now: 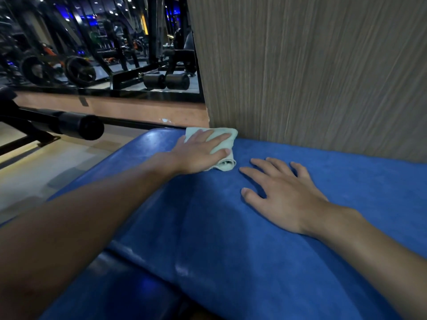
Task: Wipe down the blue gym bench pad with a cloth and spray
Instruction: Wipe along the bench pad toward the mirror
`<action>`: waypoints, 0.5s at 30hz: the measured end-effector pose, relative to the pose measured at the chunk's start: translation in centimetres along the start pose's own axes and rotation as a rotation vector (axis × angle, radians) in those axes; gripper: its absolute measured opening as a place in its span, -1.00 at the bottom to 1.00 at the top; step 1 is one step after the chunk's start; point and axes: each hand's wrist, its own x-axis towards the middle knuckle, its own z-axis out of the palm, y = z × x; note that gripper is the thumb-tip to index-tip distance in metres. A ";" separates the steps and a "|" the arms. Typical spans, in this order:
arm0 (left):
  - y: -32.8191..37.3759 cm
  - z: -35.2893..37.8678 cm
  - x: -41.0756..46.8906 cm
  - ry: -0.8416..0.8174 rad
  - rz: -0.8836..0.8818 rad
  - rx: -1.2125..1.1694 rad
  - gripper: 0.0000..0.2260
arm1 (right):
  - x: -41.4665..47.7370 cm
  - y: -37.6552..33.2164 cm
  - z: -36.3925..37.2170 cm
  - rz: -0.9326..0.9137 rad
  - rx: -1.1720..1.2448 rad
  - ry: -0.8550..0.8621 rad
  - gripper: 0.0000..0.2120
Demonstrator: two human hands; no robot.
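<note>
Left hand (pixel 201 150): flat on top of the cloth, fingers straight and close together, thumb laid along its near side. It presses the cloth down and does not pinch it.
Cloth (pixel 233 137): pale green and folded, tucked at the far end of the pad. It sits just beside the foot of the wall, and its near edge is rolled up.
Right hand (pixel 282 192): palm down on the pad, fingers spread wide, holding nothing. It lies near the cloth on its right but is not touching it.
Bench pad (pixel 231 239): blue, running from the bottom of the view up to the wall, with both hands on it.
Pad's left edge: rounded and glossy, and it falls away to the floor (pixel 46 162).
Pad's far edge: stops against the wall panel (pixel 312 65), grey-brown with a vertical grain. The panel's corner stands right behind the cloth.
Open room: a wide stretch of bare blue lies between the hands and the viewer, and more runs off to the right along the wall.
Near seam: low in the view the pad meets a second, darker blue cushion (pixel 120 296).
Off to the left: a black roller bar (pixel 78 125) juts over the floor, apart from the pad.
Behind it: a mirror (pixel 92 42) shows gym machines.
</note>
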 end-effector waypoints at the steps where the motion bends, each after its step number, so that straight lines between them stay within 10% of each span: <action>1: -0.1 0.0 -1.1 -0.009 0.002 0.002 -0.28 | 0.0 0.0 0.0 0.001 0.000 -0.004 -0.40; 15: -1.4 -1.3 -20.2 -0.073 0.110 0.064 -0.45 | 0.6 -1.8 -1.4 -0.021 -0.040 -0.016 -0.46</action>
